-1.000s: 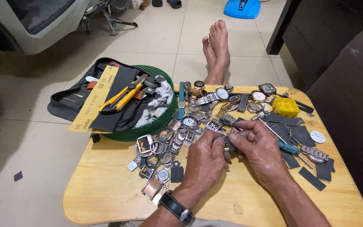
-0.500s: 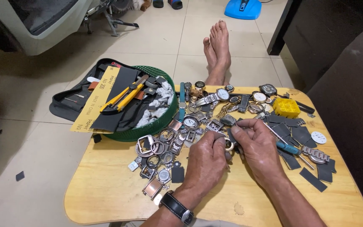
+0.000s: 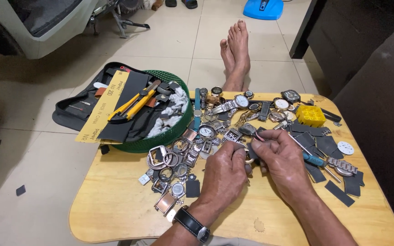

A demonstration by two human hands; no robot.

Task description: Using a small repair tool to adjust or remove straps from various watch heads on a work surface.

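Observation:
Both my hands meet over the middle of a low wooden table (image 3: 115,205). My left hand (image 3: 224,175), with a black-strapped wristwatch on its wrist, pinches a small round metal watch case (image 3: 248,157). My right hand (image 3: 281,161) holds a thin tool against the same case from the right. A heap of watch cases, dials and metal bands (image 3: 183,159) lies just left of my hands.
A green mesh basket (image 3: 160,139) at the table's left rear holds yellow-handled pliers (image 3: 133,102), sandpaper and a black tool pouch. Dark sandpaper pieces (image 3: 338,191), a blue-handled screwdriver (image 3: 313,159) and a yellow block (image 3: 311,115) lie to the right. My bare feet (image 3: 235,50) stretch beyond the table.
My hands have drawn slightly closer together on the small case, and the right hand has shifted a little. Everything else on the table stays where it was.

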